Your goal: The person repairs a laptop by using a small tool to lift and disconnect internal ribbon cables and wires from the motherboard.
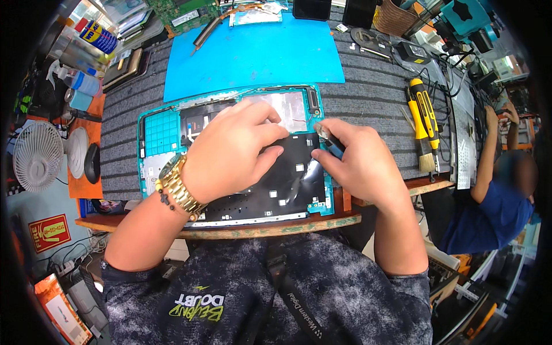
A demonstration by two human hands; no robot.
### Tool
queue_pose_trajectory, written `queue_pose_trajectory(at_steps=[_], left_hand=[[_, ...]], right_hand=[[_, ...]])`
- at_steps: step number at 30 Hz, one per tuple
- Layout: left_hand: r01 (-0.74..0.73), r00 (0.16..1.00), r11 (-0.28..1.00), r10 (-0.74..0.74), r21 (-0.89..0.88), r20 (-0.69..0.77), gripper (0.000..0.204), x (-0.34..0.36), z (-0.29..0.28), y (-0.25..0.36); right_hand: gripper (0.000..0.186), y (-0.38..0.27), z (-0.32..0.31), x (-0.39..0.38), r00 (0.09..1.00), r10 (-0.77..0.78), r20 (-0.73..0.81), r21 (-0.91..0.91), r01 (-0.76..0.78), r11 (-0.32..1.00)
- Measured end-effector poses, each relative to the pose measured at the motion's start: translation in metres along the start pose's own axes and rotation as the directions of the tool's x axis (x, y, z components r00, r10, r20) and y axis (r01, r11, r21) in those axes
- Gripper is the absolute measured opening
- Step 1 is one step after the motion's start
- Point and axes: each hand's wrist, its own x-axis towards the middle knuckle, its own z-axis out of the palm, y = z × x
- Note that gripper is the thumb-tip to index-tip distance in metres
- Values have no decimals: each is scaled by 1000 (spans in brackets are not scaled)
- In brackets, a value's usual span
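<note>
A teal laptop chassis (163, 131) lies in front of me with its inner side up. A black backing sheet (287, 167) covers much of its near half. Over the middle of the chassis is my left hand (236, 144), its thumb and fingers apart and nothing seen between them. My right hand (362, 158) grips a small hand tool with blue handles (330, 142), which looks like pliers or cutters. Its dark metal end is at the chassis's right edge, below the corner speaker. My fingers hide part of the tool.
Beyond the chassis a blue mat (253, 54) lies on the grey ribbed cloth (368, 98). Yellow-black screwdrivers (425, 109) and a brush (426, 163) lie at right. A white fan (37, 155) stands at left. A co-worker in a blue shirt (489, 221) sits at far right.
</note>
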Motion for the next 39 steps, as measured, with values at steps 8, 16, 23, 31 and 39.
queue_pose_trajectory(at_steps=[8,16,23,31,39], left_hand=[[102,993,994,-104,43,51,51,-26,-5,22],[141,985,990,-140,3,103,67,-31,-10,19],[133,984,990,-127,-38,121,71,-32,-13,14],[129,979,987,-112,-91,172,79,-28,-18,9],[127,980,986,-108,-108,164,74,-27,-18,8]], right_hand=[[26,-14,8,6,998,54,-23,-131,-57,990],[32,-19,5,8,998,58,-7,-173,-58,983],[41,-12,5,16,993,120,13,-114,-118,986],[35,-15,-2,23,991,115,65,-35,-112,993],[38,-18,-9,26,982,138,126,-91,-127,988]])
